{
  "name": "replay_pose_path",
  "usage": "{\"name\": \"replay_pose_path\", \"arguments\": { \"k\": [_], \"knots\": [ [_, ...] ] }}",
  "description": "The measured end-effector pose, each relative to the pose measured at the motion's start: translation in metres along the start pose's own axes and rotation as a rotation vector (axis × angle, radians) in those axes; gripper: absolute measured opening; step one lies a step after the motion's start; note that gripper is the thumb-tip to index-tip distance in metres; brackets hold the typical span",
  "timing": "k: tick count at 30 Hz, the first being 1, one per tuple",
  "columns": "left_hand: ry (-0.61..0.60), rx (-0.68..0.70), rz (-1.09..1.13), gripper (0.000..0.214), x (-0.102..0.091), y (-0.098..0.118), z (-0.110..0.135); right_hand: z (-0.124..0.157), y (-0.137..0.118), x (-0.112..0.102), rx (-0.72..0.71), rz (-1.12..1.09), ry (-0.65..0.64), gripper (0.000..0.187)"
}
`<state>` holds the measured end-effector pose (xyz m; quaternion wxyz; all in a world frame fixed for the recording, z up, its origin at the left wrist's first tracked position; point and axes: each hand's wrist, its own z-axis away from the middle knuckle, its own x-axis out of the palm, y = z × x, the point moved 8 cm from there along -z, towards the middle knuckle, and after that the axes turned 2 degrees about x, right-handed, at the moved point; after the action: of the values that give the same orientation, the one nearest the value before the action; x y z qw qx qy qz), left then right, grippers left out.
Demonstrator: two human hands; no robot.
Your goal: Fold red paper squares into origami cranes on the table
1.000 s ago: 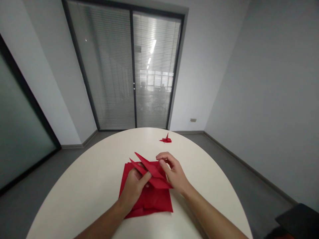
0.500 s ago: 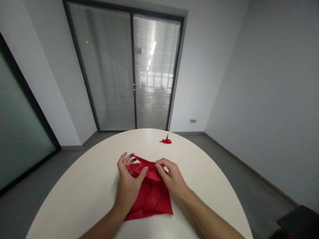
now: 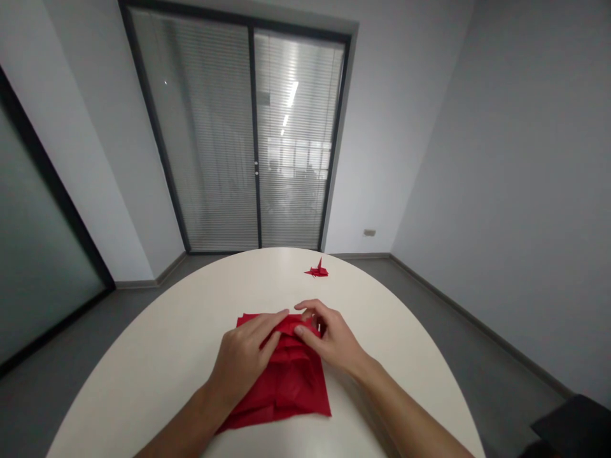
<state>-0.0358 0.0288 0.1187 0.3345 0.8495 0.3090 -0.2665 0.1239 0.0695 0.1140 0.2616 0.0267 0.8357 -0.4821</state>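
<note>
The folded red paper (image 3: 289, 326) is positioned over the far part of the flat red sheets (image 3: 291, 385), between the two hands; its left part is covered by the left hand (image 3: 241, 356), whose fingers are stretched out together, with the thumb set apart on the near side; whether it is gripped there cannot be told. The paper's right part is touched by the thumb of the right hand (image 3: 334, 337), whose fingers are bent and whose index finger is raised; whether a pinch is made cannot be told, since the other fingertips are hidden. The sheets are supported by a round white table (image 3: 181, 343); a small red paper figure (image 3: 317, 271) is seen near its far edge, well apart from both hands.
</note>
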Motion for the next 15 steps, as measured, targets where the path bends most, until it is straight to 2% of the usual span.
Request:
{"name": "replay_pose_path", "arguments": {
  "k": [2,4,9,12,15],
  "knots": [
    [0.008,-0.026,0.001,0.037,-0.001,-0.002,0.0,0.0,0.002,-0.002,0.01,-0.015,0.007,0.043],
    [0.03,-0.068,0.005,0.036,-0.003,-0.004,0.0,0.001,0.007,-0.002,0.052,-0.054,0.007,0.048],
    [0.074,-0.211,0.054,0.034,-0.005,-0.018,0.001,0.0,0.025,0.004,0.188,-0.244,-0.011,0.037],
    [0.042,-0.289,0.09,0.033,0.0,-0.025,0.003,-0.001,0.027,-0.002,0.163,-0.362,0.077,0.036],
    [-0.036,-0.3,0.066,0.031,0.007,-0.024,0.003,-0.003,0.022,-0.008,0.106,-0.445,0.144,0.035]
  ]
}}
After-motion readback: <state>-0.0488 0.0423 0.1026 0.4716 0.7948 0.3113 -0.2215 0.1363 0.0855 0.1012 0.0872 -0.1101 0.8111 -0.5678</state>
